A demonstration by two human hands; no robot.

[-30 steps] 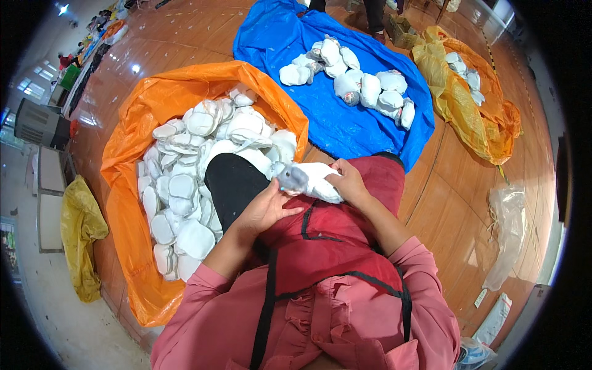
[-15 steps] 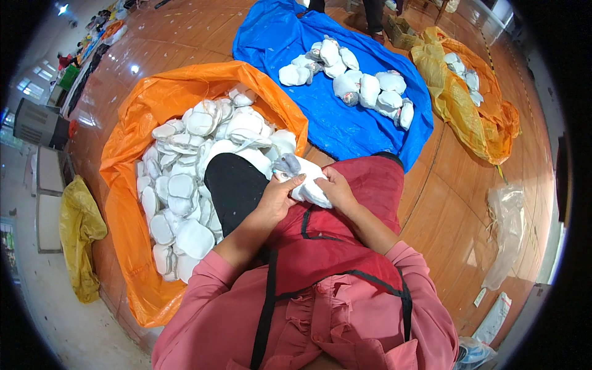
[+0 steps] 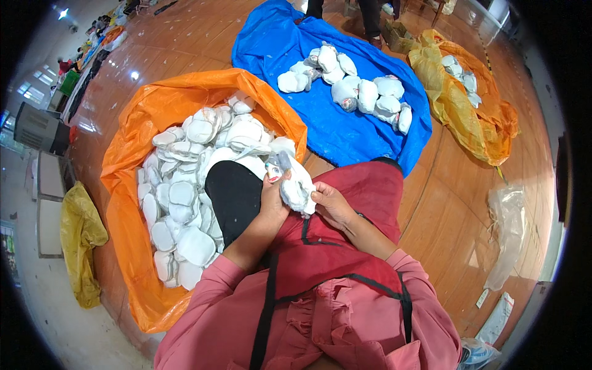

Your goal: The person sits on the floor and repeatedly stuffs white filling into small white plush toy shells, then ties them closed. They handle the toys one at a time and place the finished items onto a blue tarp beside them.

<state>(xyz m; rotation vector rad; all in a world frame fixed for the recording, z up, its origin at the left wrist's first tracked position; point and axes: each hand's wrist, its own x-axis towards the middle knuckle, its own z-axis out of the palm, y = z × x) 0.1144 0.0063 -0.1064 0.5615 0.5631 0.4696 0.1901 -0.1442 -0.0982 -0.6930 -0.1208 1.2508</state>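
Observation:
Above my lap I hold a white, soft fabric piece (image 3: 297,192), like a plush toy skin, with a grey part and a small coloured patch at its upper end. My left hand (image 3: 272,202) is closed on its left edge, close to that patch. The fingers of my right hand (image 3: 332,203) pinch its right edge. Left of my knee, an orange sack (image 3: 128,203) lies wide at the mouth, full of flat, rounded white fabric pieces (image 3: 183,193).
A blue sheet or sack (image 3: 265,46) ahead holds several plump white pieces (image 3: 367,95). Beyond it a person's legs (image 3: 372,17) stand. A yellow-orange sack (image 3: 441,86) with white pieces lies far right, clear plastic (image 3: 507,228) nearer. At left is a yellow bag (image 3: 81,240).
The white piece has been turned more upright, and its coloured patch now shows. My left hand has shifted slightly left and turned; my right hand has moved down along the edge.

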